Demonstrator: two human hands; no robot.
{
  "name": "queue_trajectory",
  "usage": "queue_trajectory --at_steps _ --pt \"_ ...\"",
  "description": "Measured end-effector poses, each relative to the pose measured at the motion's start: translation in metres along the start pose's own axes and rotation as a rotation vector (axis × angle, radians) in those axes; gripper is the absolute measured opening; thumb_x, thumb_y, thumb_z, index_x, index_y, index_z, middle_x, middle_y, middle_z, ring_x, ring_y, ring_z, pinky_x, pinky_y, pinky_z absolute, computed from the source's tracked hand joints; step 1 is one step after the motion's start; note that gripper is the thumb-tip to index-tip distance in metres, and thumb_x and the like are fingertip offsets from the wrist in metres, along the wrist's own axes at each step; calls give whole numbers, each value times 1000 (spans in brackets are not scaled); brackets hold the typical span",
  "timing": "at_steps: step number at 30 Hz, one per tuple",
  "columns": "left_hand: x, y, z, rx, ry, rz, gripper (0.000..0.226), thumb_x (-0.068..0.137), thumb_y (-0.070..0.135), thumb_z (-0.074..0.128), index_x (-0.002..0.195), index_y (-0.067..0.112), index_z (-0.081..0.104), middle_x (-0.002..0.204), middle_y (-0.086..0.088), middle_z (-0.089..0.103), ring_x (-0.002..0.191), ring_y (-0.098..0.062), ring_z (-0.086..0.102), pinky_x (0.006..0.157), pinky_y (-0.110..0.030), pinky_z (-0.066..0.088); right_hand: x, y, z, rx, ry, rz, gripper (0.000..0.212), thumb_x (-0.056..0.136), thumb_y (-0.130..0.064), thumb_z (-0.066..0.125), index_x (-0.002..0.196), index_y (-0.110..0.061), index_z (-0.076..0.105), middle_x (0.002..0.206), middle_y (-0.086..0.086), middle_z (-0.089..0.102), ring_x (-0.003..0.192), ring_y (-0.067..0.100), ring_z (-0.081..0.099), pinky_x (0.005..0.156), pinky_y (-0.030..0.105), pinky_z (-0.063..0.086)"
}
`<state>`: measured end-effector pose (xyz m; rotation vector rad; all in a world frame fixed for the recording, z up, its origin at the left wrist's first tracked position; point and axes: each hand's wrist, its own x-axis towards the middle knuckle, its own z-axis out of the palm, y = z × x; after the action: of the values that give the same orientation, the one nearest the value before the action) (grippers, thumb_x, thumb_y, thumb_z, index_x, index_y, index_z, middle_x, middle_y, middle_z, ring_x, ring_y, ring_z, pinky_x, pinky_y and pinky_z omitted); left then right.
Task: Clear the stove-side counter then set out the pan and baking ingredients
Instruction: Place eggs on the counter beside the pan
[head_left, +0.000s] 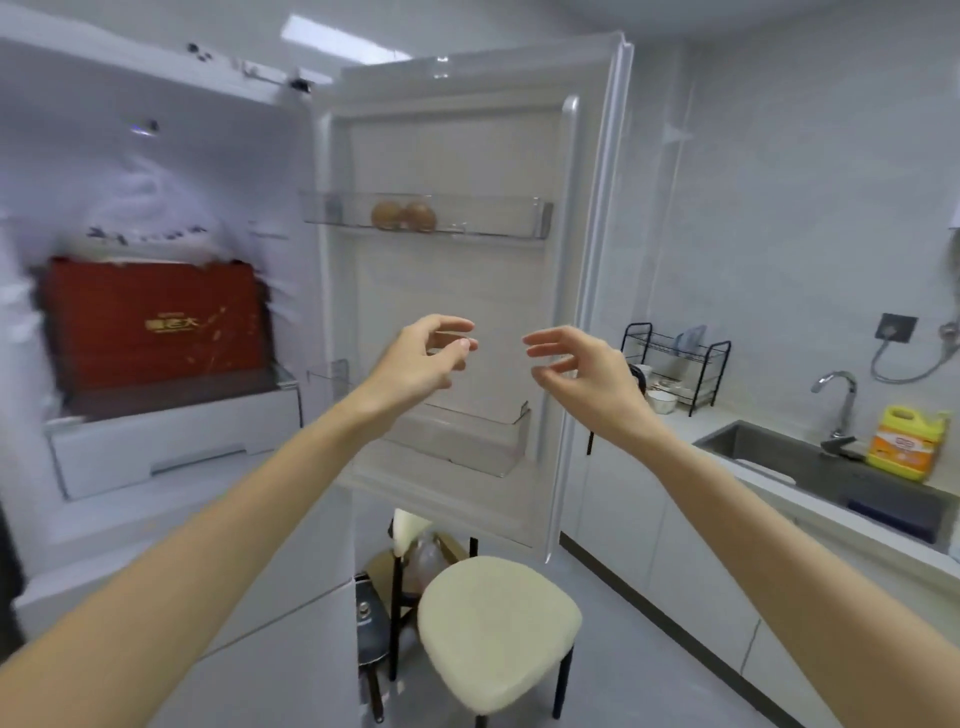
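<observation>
Eggs (403, 215) lie in the door bin (511, 215); left hand (423, 358), right hand (584, 371) loose, empty.

hands: my left hand (426, 353) and right hand (576, 364) hang raised before the open fridge door (467, 291), fingers loosely curled, holding nothing | door: two brown eggs (420, 215) touching in the upper door shelf (519, 218) | fridge: red box (156, 322) inside – blurred | below: cream chair (498, 629) | right: sink (769, 452), yellow bottle (906, 441) just beside the faucet (841, 395)
</observation>
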<state>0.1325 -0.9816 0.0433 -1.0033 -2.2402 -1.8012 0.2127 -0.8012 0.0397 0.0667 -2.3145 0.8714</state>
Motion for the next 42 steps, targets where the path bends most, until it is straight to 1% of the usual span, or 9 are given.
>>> queue_trajectory --at_steps 3,10,15,20,26,28,31,37,42 --pt "26 8 -33 22 65 61 19 97 14 50 114 20 57 106 1 67 96 -18 63 82 -34 54 44 -24 7 -4 18 -103 30 88 -9 62 116 -21 64 109 -6 67 90 11 65 75 9 49" --pt "118 23 -103 21 209 286 19 96 11 50 111 18 60 102 1 68 88 -10 61 78 -29 53 160 -63 23 -80 161 -286 27 85 -6 62 109 -16 66 104 -4 68 85 13 64 78 15 50" --pt "207 26 -151 197 211 358 20 95 18 52 113 18 62 109 1 67 101 -9 59 88 -26 49 246 -78 36 -239 126 -274 27 85 -15 63 111 -22 66 109 -6 67 85 10 62 77 13 44" --pt "285 17 -176 401 -57 231 31 92 21 60 122 14 60 119 -2 62 104 -12 55 83 -22 43 314 -87 54 -300 -104 -85 27 86 -17 66 113 -21 67 112 -1 67 92 14 62 77 24 53" --pt "343 0 -191 600 -471 -73 48 82 33 73 125 21 58 122 2 61 113 -19 59 94 -33 52 352 -79 70 -314 -492 177 31 83 -21 74 113 -21 67 117 7 67 88 14 65 80 26 55" --pt "354 -6 -188 613 -609 -136 45 82 32 72 123 19 61 123 -1 64 110 -18 62 91 -30 53 356 -75 72 -322 -558 216 32 80 -21 76 111 -19 67 113 8 70 86 15 67 83 29 56" --pt "363 -14 -183 571 -682 -146 37 82 23 73 117 16 64 118 -5 68 97 -15 65 83 -23 56 356 -73 73 -337 -599 238 32 79 -14 77 109 -14 68 106 8 71 86 17 67 85 30 56" --pt "361 -21 -180 459 -600 -102 32 74 17 80 104 9 72 100 -6 74 89 -15 70 75 -22 58 353 -70 75 -354 -488 233 36 71 -18 84 104 -15 70 105 8 72 85 18 68 87 32 57" --pt "343 -25 -169 250 -321 176 26 74 14 79 97 4 73 87 -10 73 75 -15 66 82 -29 58 338 -74 61 -339 -97 95 33 70 -21 83 101 -19 71 102 9 70 78 17 65 74 27 58"
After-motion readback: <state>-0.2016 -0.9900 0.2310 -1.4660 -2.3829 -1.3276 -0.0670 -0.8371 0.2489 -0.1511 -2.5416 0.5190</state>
